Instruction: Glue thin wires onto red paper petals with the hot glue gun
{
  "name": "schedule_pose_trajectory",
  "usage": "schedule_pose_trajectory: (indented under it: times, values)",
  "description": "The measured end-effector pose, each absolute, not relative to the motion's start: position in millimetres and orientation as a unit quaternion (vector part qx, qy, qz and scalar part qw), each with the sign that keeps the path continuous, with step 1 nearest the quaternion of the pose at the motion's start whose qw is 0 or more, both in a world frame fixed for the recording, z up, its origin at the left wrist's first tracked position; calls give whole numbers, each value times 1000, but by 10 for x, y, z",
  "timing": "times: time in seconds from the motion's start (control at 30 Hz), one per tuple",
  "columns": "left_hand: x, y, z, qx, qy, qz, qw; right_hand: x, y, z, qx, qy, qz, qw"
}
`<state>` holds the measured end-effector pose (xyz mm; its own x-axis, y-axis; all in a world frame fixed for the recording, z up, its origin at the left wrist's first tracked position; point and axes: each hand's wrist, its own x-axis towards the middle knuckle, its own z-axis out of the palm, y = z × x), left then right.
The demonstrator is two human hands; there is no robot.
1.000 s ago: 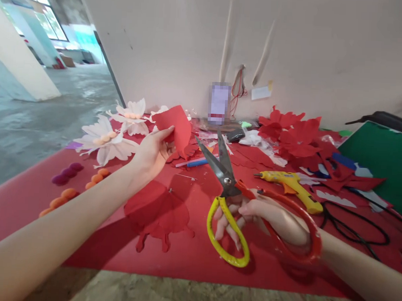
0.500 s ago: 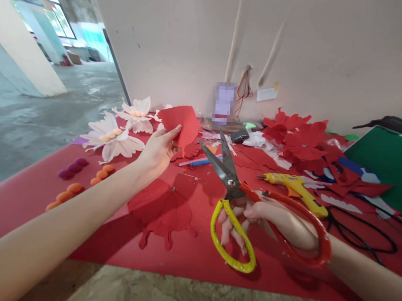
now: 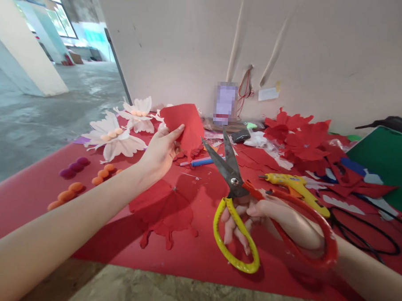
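Between thumb and fingers, my left hand (image 3: pixel 162 151) pinches a piece of red felt-like sheet (image 3: pixel 186 123), raised over the table. My right hand (image 3: pixel 247 219) grips large scissors (image 3: pixel 232 180) with one yellow-wrapped and one red-wrapped handle loop. Their blades are spread apart and point up and away, a little right of the red piece and not touching it. Beneath and between my hands, a red cut-out shape (image 3: pixel 167 211) with drip-like tabs lies flat on the red tabletop (image 3: pixel 116 249). A blue pen-like stick (image 3: pixel 203 161) lies behind it.
White fabric flowers (image 3: pixel 113 138), orange pompoms (image 3: pixel 66 195) and purple pompoms (image 3: pixel 74 167) lie on the left. To the right are a yellow hot glue gun (image 3: pixel 296 185) with a black cord (image 3: pixel 360 233), red fabric flowers (image 3: pixel 304 139), scraps and a green board (image 3: pixel 387 163). A wall rises behind.
The red piece in my left hand has turned slightly and shifted a little to the right. The scissors stay spread in my right hand. The whole view has shifted slightly.
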<state>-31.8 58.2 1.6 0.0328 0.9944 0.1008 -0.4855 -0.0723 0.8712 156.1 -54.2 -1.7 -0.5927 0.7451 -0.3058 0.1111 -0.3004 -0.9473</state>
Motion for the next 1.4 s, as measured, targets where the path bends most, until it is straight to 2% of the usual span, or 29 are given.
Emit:
schedule_pose_trajectory:
  times: [0.57, 0.87, 1.17, 1.4]
  values:
    - [-361, 642, -28, 404, 310, 612, 605, 1570, -568, -23, -406, -528, 706, 241]
    - [-349, 599, -9, 425, 314, 607, 594, 1554, -555, 12, -437, -527, 697, 211]
    - [-267, 501, -42, 465, 331, 603, 557, 1548, -552, -24, -441, -493, 708, 246]
    - [-176, 372, -81, 462, 342, 583, 574, 1462, -582, -108, -430, -470, 701, 321]
